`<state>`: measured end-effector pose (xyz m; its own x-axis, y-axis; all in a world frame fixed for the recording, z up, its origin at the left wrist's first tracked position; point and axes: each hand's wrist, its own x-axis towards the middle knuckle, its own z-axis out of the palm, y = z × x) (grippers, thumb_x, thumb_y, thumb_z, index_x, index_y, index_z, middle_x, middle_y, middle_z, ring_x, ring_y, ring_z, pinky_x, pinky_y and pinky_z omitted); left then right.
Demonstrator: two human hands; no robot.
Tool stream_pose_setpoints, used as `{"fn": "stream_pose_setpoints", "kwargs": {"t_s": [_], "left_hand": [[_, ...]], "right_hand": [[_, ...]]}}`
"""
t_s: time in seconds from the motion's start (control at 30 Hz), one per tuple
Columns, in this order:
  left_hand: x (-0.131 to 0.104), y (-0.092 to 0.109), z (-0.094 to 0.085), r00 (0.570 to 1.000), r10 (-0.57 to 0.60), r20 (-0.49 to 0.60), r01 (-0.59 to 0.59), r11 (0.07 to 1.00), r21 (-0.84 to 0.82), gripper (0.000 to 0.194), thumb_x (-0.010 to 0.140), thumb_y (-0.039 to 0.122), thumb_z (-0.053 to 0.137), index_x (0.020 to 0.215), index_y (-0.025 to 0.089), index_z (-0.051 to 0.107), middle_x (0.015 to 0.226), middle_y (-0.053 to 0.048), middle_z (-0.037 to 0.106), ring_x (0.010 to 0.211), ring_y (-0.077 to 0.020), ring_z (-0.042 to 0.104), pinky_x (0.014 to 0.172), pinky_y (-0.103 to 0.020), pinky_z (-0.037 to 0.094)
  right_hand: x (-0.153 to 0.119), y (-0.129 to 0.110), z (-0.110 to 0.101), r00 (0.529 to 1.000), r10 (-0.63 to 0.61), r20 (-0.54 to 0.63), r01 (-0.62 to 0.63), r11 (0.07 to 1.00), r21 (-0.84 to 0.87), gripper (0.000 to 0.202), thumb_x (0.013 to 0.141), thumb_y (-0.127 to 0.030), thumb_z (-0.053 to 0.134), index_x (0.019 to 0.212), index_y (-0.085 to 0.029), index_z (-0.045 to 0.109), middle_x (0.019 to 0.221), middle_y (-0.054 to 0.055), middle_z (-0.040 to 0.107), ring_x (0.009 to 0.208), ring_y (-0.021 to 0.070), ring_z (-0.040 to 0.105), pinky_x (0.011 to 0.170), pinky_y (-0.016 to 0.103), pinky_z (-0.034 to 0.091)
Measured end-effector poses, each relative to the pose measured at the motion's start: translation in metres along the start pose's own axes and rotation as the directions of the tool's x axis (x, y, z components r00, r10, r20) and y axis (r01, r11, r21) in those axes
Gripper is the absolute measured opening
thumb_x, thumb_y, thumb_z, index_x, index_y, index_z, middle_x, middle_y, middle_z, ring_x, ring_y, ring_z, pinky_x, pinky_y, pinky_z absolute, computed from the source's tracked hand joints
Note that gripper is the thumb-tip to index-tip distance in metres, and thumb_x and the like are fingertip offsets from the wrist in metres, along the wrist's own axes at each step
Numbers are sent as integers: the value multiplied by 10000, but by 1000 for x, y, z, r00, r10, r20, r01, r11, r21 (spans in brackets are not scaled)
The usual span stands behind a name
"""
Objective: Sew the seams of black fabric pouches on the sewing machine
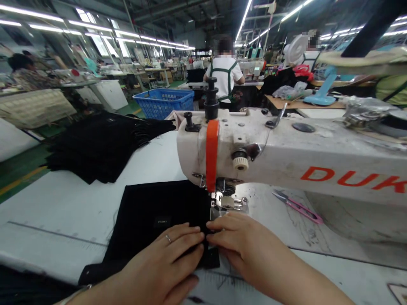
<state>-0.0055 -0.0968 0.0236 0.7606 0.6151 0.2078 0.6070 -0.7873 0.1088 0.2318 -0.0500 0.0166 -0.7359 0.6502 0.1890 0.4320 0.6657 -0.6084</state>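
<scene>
A black fabric piece (143,212) with a small label lies on the white table, its right edge under the needle area of the sewing machine (270,148). My left hand (174,258), with a ring on one finger, rests flat on the fabric, fingers slightly apart. Close beside it, my right hand (238,241) pinches the fabric's right edge just in front of the presser foot (227,202). The fingertips of both hands nearly meet.
Pink-handled thread snips (302,209) lie under the machine arm. A pile of black fabric pieces (95,144) sits at the back left of the table, with a blue basket (165,101) behind. A person in a white shirt (224,76) is farther back.
</scene>
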Motion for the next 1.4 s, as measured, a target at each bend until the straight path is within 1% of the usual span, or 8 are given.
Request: {"fn": "stream_pose_setpoints", "kwargs": {"t_s": [0.4,0.6,0.83,0.93,1.07,1.2,1.33,1.4], "left_hand": [[28,-45,11,996,86,-35,-90,987,-131,224,952,213,554,1142,130,639,1262,-111,660,1243,-232,567,1164,-401,393],[44,-69,19,988,115,-105,-126,986,-109,261,945,237,573,1167,116,639,1228,-136,658,1199,-252,587,1091,-407,460],[52,-78,23,995,88,-48,-92,992,-81,267,1007,302,533,1183,138,650,1252,-109,660,1208,-247,577,1100,-398,435],[50,-84,24,994,79,-75,-87,991,-103,261,1023,306,514,1181,161,663,1248,-86,676,1197,-242,588,1093,-398,431],[48,-99,24,973,149,-175,-180,968,-176,266,1038,297,490,1125,146,690,1140,-85,734,1093,-219,644,1035,-388,472],[47,-104,25,960,156,-233,-214,944,-250,228,1031,271,512,1062,155,706,1094,-71,750,1029,-186,676,964,-328,516],[47,-95,27,958,105,-265,-183,939,-291,180,1009,212,546,1000,165,720,1033,-64,757,956,-176,698,906,-323,540],[47,-95,28,963,84,-256,-165,935,-313,168,998,189,558,1006,167,725,1032,-67,758,956,-181,697,912,-339,542]], "right_hand": [[4,8,10,990,68,-124,-76,995,-60,522,817,8,436,1231,-218,660,1254,50,660,1121,255,590,992,447,507],[7,13,17,966,211,-149,-232,962,-144,541,822,-48,432,1307,-201,618,1140,122,635,1033,307,594,880,510,546],[10,14,20,958,234,-167,-264,944,-195,544,820,-43,437,1327,-180,580,1107,127,645,1005,311,611,856,506,549],[8,15,17,955,174,-240,-218,961,-171,394,847,-46,435,1164,-175,633,1123,124,628,1008,292,591,849,463,535],[5,19,8,905,145,-400,-257,935,-243,147,926,-131,467,898,-173,605,971,105,611,915,279,553,796,429,483],[9,23,1,901,250,-354,-365,878,-308,107,969,-209,494,921,-189,588,899,68,621,877,278,566,754,397,432],[11,27,-3,846,427,-319,-523,783,-337,168,981,-277,509,841,-215,578,813,41,623,773,267,602,637,351,368],[11,29,-3,848,425,-315,-518,790,-328,150,972,-299,538,855,-219,583,809,31,626,763,258,604,622,338,350]]}}
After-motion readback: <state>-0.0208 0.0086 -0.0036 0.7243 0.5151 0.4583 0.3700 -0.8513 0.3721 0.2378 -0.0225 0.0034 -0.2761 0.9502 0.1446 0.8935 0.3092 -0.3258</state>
